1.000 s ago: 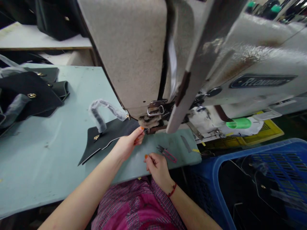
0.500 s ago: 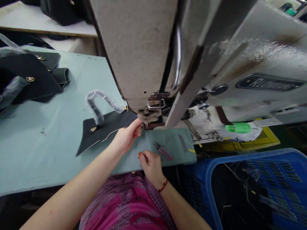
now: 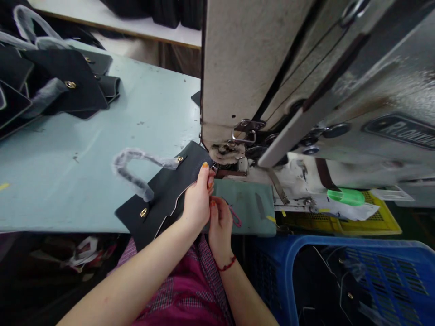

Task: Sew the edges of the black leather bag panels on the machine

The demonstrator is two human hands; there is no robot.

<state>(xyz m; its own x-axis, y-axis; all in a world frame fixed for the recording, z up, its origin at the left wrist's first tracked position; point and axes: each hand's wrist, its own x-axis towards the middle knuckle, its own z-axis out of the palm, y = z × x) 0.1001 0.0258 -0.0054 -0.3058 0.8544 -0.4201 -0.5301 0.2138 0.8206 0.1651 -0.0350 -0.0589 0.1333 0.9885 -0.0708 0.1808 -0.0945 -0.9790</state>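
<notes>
A black bag panel (image 3: 171, 188) with a plastic-wrapped handle (image 3: 131, 172) and gold fittings lies tilted across the table's front edge. My left hand (image 3: 199, 194) is closed on the panel's right end, thumb on top, just left of the sewing machine's needle area (image 3: 227, 156). Close beside it, my right hand (image 3: 220, 222) has its fingers bent together near the panel's lower right edge; what they pinch, if anything, is hidden. Pink thread snips (image 3: 235, 216) lie on the table right behind my right hand, partly covered by it.
The sewing machine's head (image 3: 251, 68) rises right over the work. More black bag pieces (image 3: 68, 81) are heaped on the table (image 3: 146, 122) at the left. A blue basket (image 3: 295, 258) holding black bags stands at lower right, near a yellow crate (image 3: 384, 217).
The panel has come away from the needle area toward me, its left end now over the front edge. My right hand has moved up beside my left. The view has shifted left.
</notes>
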